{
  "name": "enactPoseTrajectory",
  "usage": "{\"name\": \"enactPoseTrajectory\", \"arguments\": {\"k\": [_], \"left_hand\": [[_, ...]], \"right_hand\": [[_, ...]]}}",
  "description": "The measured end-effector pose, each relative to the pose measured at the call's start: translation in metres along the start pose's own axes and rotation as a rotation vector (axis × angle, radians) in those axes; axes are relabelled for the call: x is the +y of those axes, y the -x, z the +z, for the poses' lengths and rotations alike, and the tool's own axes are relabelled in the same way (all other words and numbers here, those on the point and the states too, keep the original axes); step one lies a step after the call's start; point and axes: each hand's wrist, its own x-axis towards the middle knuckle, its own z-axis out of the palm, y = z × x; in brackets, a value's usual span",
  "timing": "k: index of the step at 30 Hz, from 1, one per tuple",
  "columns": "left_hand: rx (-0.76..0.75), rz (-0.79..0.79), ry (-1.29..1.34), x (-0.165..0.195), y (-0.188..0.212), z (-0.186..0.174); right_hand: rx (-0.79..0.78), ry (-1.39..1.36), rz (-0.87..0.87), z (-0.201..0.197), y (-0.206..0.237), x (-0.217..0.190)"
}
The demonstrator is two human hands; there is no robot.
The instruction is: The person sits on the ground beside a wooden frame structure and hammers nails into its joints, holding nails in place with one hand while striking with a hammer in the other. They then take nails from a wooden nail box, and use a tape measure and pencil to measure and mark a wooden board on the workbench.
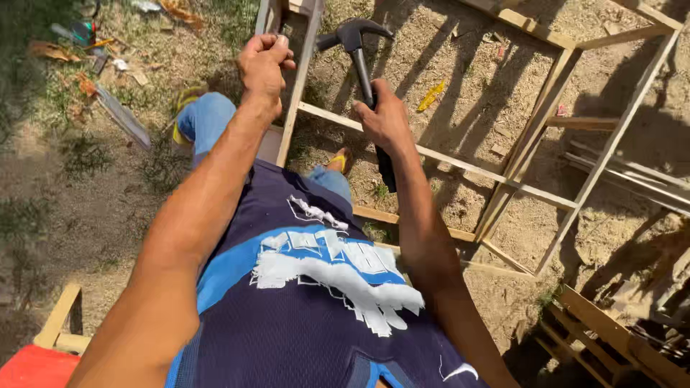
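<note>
The claw hammer (363, 68) sits in my right hand (384, 118), fingers clamped round its black handle, its head raised just right of the upright wooden post (300, 79). My left hand (262, 65) is fisted tight on that post's top, left of the hammer. Right of the post, a frame of thin wooden slats (546, 136) lies flat on sandy ground (460, 79).

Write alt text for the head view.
Seen from above, the right hand grips a black claw hammer while the left hand clasps the upright end of a wooden frame lying on sandy ground.
</note>
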Motion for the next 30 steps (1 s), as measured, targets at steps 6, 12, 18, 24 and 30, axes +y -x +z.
{"name": "enactPoseTrajectory", "arguments": {"k": [6,12,18,24,30], "left_hand": [[0.101,0.18,0.139,0.057,0.056,-0.027],[0.165,0.299,0.168,0.023,0.067,-0.016],[0.293,0.121,0.295,-0.066,0.046,0.001],[0.369,-0.12,0.202,-0.141,0.026,-0.005],[0.496,-0.242,0.112,-0.2,0.015,-0.032]], "right_hand": [[0.001,0.076,-0.26,-0.011,0.009,0.011],[-0.035,0.02,-0.348,-0.006,-0.014,0.002],[-0.079,0.158,-0.411,0.01,-0.051,-0.02],[-0.15,0.265,-0.458,0.04,-0.087,-0.018],[-0.345,0.415,-0.309,0.071,-0.12,-0.026]]}}
